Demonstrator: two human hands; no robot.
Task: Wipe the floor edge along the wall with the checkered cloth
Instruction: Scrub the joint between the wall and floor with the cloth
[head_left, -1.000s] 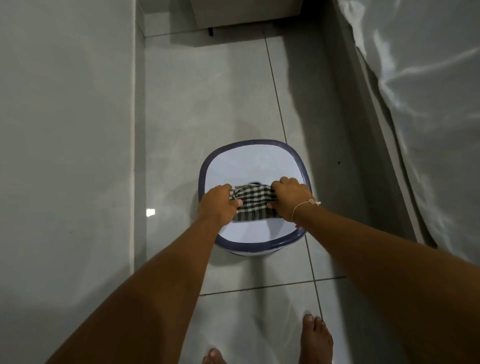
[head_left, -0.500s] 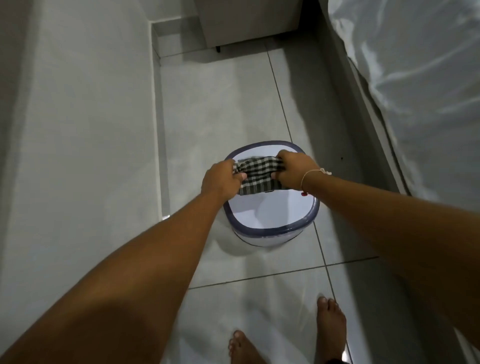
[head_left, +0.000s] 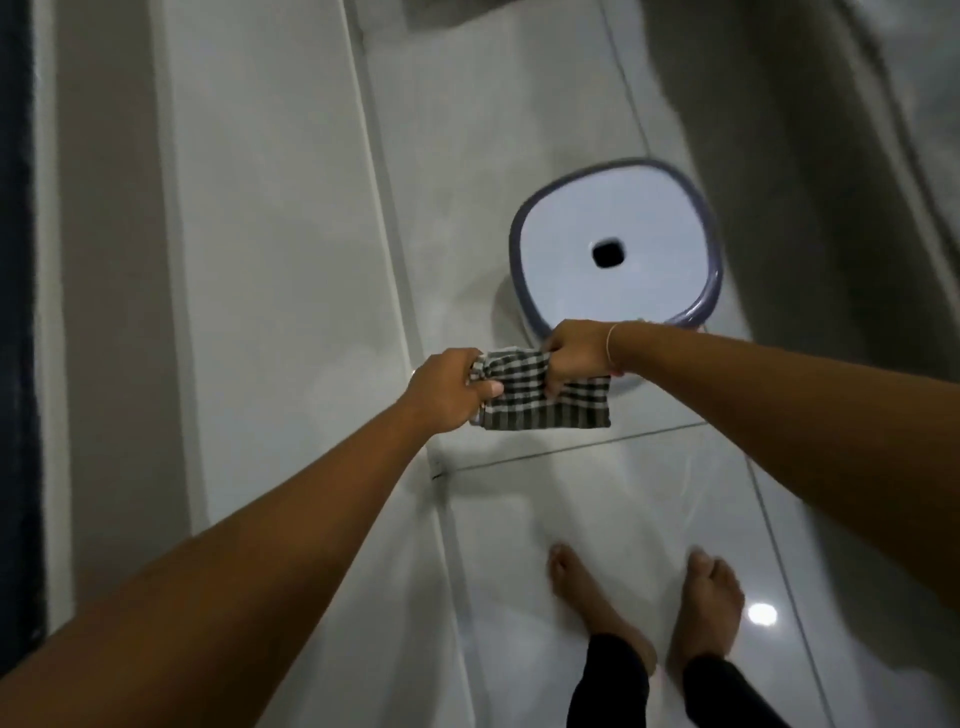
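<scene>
The checkered cloth, dark and white, hangs stretched between both hands above the floor. My left hand grips its left end and my right hand grips its upper right part, while the lower edge hangs free. The cloth is held in the air near the floor edge, where the grey tiled floor meets the pale wall on the left. It touches neither the floor nor the wall.
A white stool with a bluish rim and a dark centre hole stands just beyond my right hand. My two bare feet stand on the glossy tiles below. A shaded ledge runs along the right side.
Both hands have lifted the cloth off the stool top and carried it toward me and left, nearer the wall. The stool's top and centre hole are now uncovered. The view has swung left.
</scene>
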